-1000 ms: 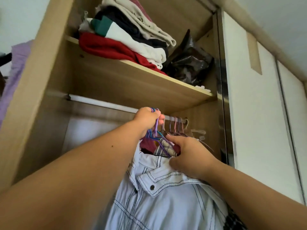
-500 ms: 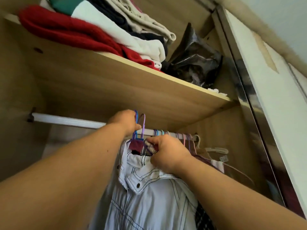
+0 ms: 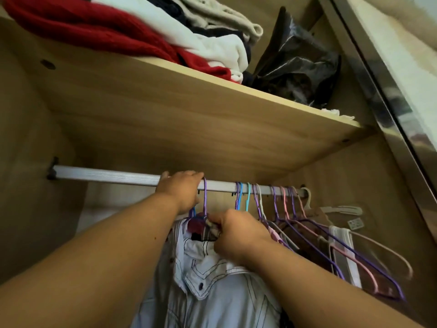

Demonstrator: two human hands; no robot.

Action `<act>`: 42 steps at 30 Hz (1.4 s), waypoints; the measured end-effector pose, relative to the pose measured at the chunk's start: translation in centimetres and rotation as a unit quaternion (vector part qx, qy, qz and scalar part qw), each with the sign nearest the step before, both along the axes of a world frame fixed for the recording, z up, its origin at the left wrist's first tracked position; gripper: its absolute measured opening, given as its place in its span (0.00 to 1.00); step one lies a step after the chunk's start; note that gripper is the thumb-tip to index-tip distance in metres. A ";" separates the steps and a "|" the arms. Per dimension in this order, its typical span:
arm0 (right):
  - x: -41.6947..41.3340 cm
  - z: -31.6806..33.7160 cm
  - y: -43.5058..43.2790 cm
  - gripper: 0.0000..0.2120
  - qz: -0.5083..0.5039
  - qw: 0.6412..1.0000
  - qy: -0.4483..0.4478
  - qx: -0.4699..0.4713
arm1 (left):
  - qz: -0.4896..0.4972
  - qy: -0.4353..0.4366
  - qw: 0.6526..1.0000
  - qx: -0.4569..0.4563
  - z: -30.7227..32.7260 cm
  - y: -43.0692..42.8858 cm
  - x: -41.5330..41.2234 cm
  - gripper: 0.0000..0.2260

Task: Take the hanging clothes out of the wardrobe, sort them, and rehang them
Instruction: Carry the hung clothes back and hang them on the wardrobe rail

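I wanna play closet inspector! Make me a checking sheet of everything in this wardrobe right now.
surface: wooden shelf above the rail.
job's things: light blue shirt hangs below the hands; coloured hangers crowd the rail's right end, with a brown garment among them.
clutter: folded clothes and a black plastic bag sit on the shelf.
grips: left hand curls over the rail beside a purple hook; right hand pinches bunched collars behind the shirt.
cables: nothing seen.
surroundings: wardrobe door with a shiny edge at the right.
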State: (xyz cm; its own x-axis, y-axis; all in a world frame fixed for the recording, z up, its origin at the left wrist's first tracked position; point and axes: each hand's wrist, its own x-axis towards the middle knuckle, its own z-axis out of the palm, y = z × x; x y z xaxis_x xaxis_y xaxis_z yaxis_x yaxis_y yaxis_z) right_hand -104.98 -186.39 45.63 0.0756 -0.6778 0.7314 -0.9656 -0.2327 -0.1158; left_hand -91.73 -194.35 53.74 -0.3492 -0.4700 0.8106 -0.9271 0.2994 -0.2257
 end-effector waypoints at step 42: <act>-10.9 -19.1 37.3 0.39 -0.310 0.939 0.093 0.115 | -0.363 -0.010 0.904 0.225 -27.0 34.4 -12.8 0.36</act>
State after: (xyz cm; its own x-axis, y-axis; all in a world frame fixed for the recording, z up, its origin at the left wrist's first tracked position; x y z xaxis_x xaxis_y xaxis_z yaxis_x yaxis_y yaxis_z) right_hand -115.90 -149.14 26.49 -0.2742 -0.7721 0.5732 -0.9154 0.3922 0.0904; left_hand -104.54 -159.91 26.76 -0.7111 -0.3916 0.5839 -0.4459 0.8933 0.0561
